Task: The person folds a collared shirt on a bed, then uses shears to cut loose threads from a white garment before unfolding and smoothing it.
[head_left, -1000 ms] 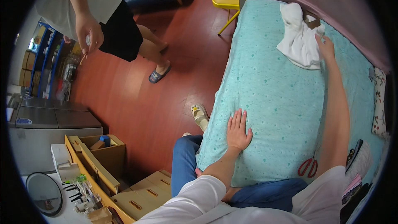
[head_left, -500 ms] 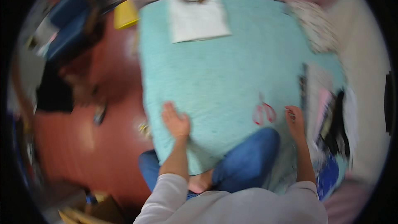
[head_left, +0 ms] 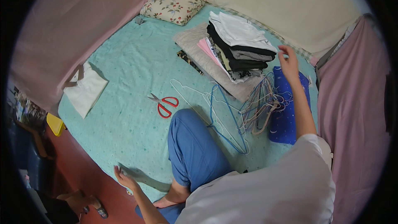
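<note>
My right hand (head_left: 289,61) is raised at the right side of a stack of folded clothes, its fingers loosely bent and apart with nothing visible in them. A white folded garment (head_left: 238,29) tops the stack, above black, striped and pink pieces; the stack rests on a grey cushion (head_left: 192,41). Below that hand lies a dark blue star-patterned bundle (head_left: 284,118), with a tangle of wire hangers (head_left: 265,103) beside it. At the bed's near left edge, my left hand (head_left: 125,180) is open and holds nothing. Red-handled scissors (head_left: 168,104) lie in front of my bent knee.
The teal bedsheet (head_left: 137,79) covers the bed. A cherry-patterned pillow (head_left: 174,7) lies at the far end, and a white bag (head_left: 87,91) at the left edge. Curtains (head_left: 352,112) surround the bed. Another person's legs (head_left: 78,201) show on the red floor.
My view has swung right, bringing the clothes stack and hangers into plain sight. My right hand has moved from near the scissors to the stack; my left hand has shifted toward the bed's edge.
</note>
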Action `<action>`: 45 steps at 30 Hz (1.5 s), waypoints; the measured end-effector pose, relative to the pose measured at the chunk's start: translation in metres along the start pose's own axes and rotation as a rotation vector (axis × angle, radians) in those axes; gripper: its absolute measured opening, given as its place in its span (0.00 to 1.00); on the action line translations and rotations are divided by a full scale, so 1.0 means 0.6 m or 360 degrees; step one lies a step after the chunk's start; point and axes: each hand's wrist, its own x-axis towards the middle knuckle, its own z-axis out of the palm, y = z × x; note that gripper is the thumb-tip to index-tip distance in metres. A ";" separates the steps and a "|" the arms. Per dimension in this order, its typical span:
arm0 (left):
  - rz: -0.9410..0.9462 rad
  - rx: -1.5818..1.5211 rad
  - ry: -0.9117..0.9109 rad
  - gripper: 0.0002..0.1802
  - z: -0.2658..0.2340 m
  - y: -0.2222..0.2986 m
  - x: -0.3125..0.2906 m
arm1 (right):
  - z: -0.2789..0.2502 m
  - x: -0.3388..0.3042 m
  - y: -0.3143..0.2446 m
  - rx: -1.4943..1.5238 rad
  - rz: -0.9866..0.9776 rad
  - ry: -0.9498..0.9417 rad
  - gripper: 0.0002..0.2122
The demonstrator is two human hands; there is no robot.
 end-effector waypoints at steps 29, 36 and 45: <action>-0.0830 -0.0600 -0.0454 0.07 0.014 0.202 -0.287 | 0.175 0.133 -0.426 0.0145 -0.1329 0.0323 0.13; -0.0658 -0.0449 -0.0632 0.08 0.024 0.236 -0.254 | 0.249 -0.175 -0.604 0.1653 -0.0652 -0.1501 0.11; 0.0056 0.1245 -0.0170 0.34 0.054 0.094 -0.155 | 0.405 -0.244 -0.662 0.1164 -0.1058 -0.2518 0.11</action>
